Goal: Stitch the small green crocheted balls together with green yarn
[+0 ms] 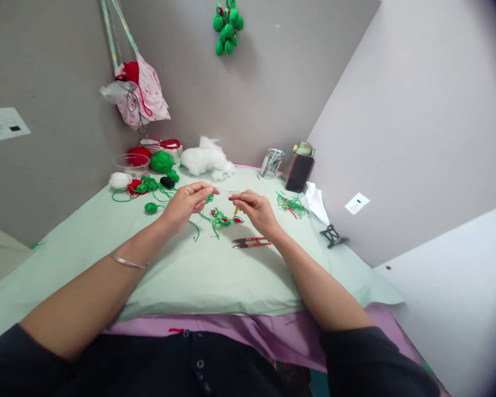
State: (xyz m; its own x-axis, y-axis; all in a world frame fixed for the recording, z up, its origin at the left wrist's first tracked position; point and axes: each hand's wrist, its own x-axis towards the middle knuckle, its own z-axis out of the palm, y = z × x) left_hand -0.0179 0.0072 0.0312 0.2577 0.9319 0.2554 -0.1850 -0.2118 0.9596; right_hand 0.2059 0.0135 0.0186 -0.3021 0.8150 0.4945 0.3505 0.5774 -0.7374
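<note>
My left hand (189,202) is closed in a pinch, finger and thumb tips together. Facing it, my right hand (255,208) also pinches. A thin greyish strand (225,191) runs between the fingertips of both hands; whether it is thread or wire I cannot tell. Just under my right fingers shows a small yellow piece (236,210). Below the hands lie small green and red yarn pieces (220,218) with loose tails. Red-handled thread snips (251,242) lie nearer me, beside my right wrist. A thin needle-like item (216,236) lies to their left.
Green yarn balls (161,162), red yarn (139,156) and a black spool (167,182) stand back left. White stuffing (206,158) lies at the back. To the right are a glass of pens (271,164), a phone (300,173), yarn scraps (291,204) and a black stand (334,236).
</note>
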